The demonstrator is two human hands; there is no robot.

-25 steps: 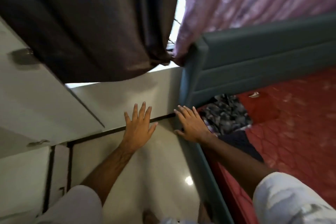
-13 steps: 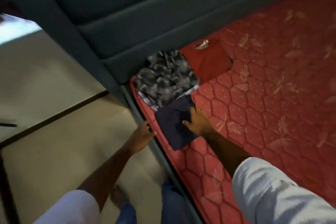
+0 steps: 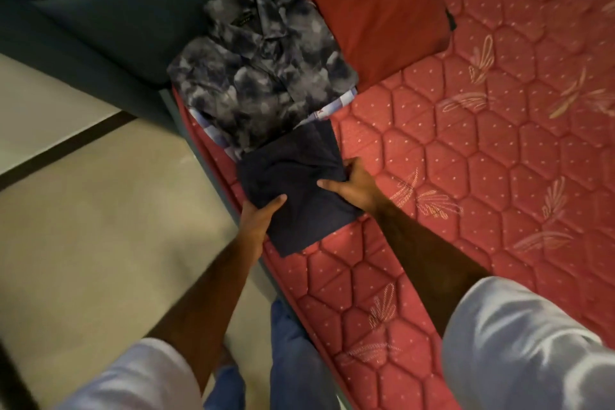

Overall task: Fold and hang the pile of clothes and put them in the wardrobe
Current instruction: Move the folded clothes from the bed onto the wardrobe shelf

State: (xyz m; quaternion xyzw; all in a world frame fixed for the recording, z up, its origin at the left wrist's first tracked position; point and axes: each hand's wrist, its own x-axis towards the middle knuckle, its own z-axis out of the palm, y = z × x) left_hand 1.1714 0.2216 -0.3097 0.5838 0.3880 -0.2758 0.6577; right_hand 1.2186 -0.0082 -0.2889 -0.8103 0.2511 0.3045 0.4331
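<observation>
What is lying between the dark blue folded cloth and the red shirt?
In the head view, the grey patterned shirt lies between the dark blue cloth and the red shirt, on the mattress.

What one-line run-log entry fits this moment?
both hands grip | left hand and right hand on folded navy garment | on red mattress

The left hand's (image 3: 258, 221) fingers are hidden under the navy garment (image 3: 296, 190), the camo shirt (image 3: 263, 76) covers most of a checked cloth (image 3: 327, 110), and the top edge cuts off the red shirt (image 3: 379, 17).
</observation>
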